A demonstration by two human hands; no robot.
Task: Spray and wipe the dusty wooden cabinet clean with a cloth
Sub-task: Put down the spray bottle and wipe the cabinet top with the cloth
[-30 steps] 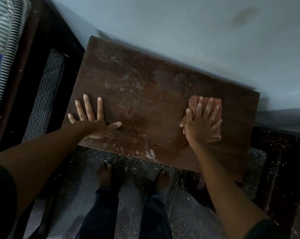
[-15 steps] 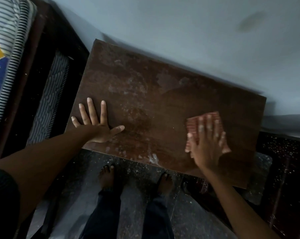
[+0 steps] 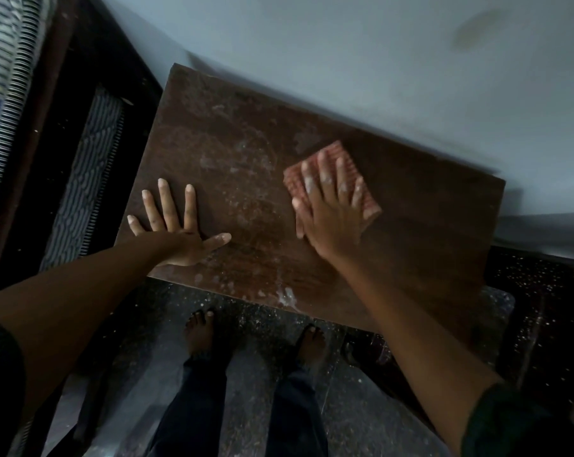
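1. On top of the wooden cabinet (image 3: pixel 420 245), around its middle, our right hand (image 3: pixel 331 209) lies flat over the cloth (image 3: pixel 368 206). The fingers are straight and slightly apart and the palm bears down. Nothing is pinched or curled round.
2. Near the left front corner, our left hand (image 3: pixel 177 234) rests flat on bare wood with its fingers spread wide and the thumb out, holding nothing. We take it for a brace.
3. The cloth is a folded, ribbed, pinkish-red pad. It shows past our fingertips and on either side of the hand.
4. It looks soft, thin and light, so we expect it to bunch or slip out if only the heel of the palm presses. The whole flat hand seems the best hold for wiping. To turn it to a fresh face, we would pinch a folded edge.
5. The cabinet stands against the pale wall (image 3: pixel 345 61). Its top looks stiff and heavy, and we judge it unlikely to shift under the push.
6. Pale dusty blotches (image 3: pixel 243 159) lie between our hands and toward the back left, and a white smear (image 3: pixel 287 296) sits at the front edge. Wood right of the cloth looks darker, and we read it as cleaner.
7. We judge the wiping to be under way, with the left half yet to do. No spray bottle is in view.
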